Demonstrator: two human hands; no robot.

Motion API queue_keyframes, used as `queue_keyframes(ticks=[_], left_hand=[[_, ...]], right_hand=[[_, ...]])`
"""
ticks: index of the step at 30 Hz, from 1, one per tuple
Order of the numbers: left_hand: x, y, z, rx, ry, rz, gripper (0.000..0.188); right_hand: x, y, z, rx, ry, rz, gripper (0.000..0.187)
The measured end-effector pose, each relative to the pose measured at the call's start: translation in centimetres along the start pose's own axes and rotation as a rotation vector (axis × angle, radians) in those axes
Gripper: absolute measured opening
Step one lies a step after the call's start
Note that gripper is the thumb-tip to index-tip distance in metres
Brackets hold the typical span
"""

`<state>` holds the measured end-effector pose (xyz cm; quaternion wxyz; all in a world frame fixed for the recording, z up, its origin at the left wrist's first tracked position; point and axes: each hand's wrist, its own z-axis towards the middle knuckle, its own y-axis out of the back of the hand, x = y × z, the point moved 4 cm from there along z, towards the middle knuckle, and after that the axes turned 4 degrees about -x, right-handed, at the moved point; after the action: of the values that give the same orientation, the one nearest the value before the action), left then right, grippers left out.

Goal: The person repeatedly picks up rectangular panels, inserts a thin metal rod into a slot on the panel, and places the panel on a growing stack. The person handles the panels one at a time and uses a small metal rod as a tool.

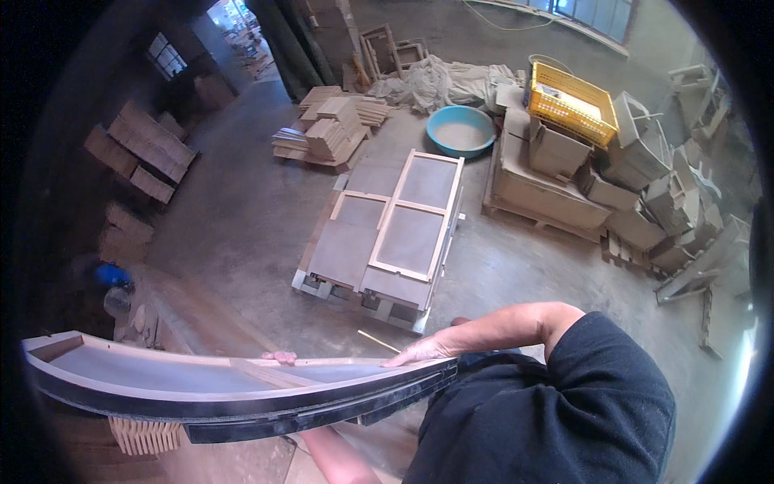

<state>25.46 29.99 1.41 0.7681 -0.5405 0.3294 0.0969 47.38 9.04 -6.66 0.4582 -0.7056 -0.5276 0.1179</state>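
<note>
A long wooden-framed panel [177,373] with a grey infill and a crossbar spans the lower left, bowed by the lens. Its near side shows dark, layered edges [266,427]; whether these belong to it or lie under it I cannot tell. Fingers of my left hand [280,356] curl over its far edge. My left forearm passes beneath, and the rest of that hand is hidden. At the right end, my right hand [418,350] grips the frame with its fingers along the top. Pale wooden slats [145,436] in a row show below the panel's near edge.
Ahead, similar framed panels [415,234] lie stacked on a low pallet [387,309]. Behind are stacked wooden pieces [330,133] and a turquoise basin [460,131]. To the right, a yellow crate [572,101] tops cardboard boxes [556,149]. More board stacks [149,141] stand left.
</note>
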Motion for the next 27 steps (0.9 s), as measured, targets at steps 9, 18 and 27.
queue_keyframes(ticks=[9, 18, 27], left_hand=[[6.5, -7.8, -1.4, -0.431, -0.281, 0.311, 0.089], [21.8, -15.6, -10.1, -0.546, -0.171, -0.304, 0.128], [35.7, -5.7, -7.5, -0.816, 0.485, -0.264, 0.108]], right_hand=[[7.1, 10.4, -7.0, -0.644, 0.354, -0.560, 0.097], [15.4, 26.2, -16.8, -0.876, 0.527, -0.664, 0.060], [16.2, 34.3, -25.1, -1.242, 0.498, -0.776, 0.061]])
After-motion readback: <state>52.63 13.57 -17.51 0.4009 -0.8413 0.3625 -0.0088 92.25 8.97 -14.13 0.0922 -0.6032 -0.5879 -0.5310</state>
